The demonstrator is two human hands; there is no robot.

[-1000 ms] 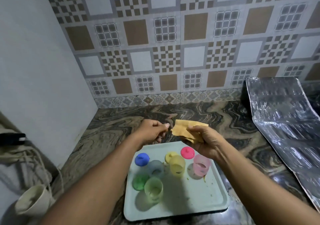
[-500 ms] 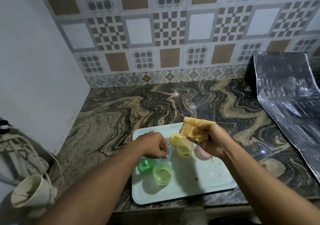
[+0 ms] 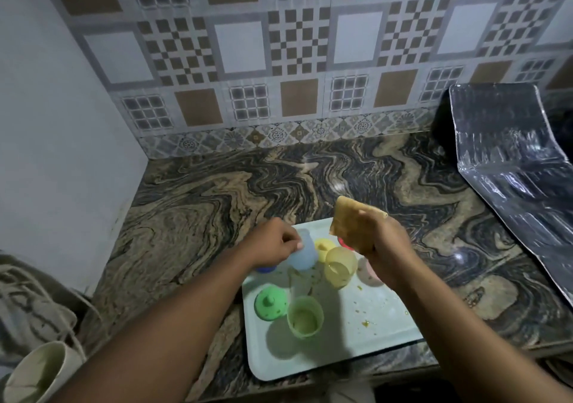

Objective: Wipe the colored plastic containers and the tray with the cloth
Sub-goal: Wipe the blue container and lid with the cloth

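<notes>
A pale tray [image 3: 356, 340] with food specks lies at the counter's near edge. My left hand [image 3: 273, 243] grips a pale blue container [image 3: 302, 252], tilted above the tray's far left. My right hand [image 3: 383, 244] holds a folded yellow cloth [image 3: 350, 224] above the tray's far side. A yellow container [image 3: 340, 266] and a green container [image 3: 305, 317] stand upright on the tray. A green lid [image 3: 269, 304], a yellow lid [image 3: 324, 246] and a blue lid [image 3: 265, 269] lie beside them. A pink container [image 3: 370, 272] and a red lid [image 3: 342, 243] are mostly hidden behind my right hand.
The marbled stone counter [image 3: 248, 191] stretches back to a tiled wall. A crinkled foil sheet [image 3: 511, 167] covers the right side. Left of the counter, a beige cup [image 3: 40, 371] and a cloth bag [image 3: 28, 306] sit low beside a plain wall.
My left hand came down to the tray, closed on the pale blue container and lifted it. My right hand kept the cloth raised. The view tilted down towards the tray.
</notes>
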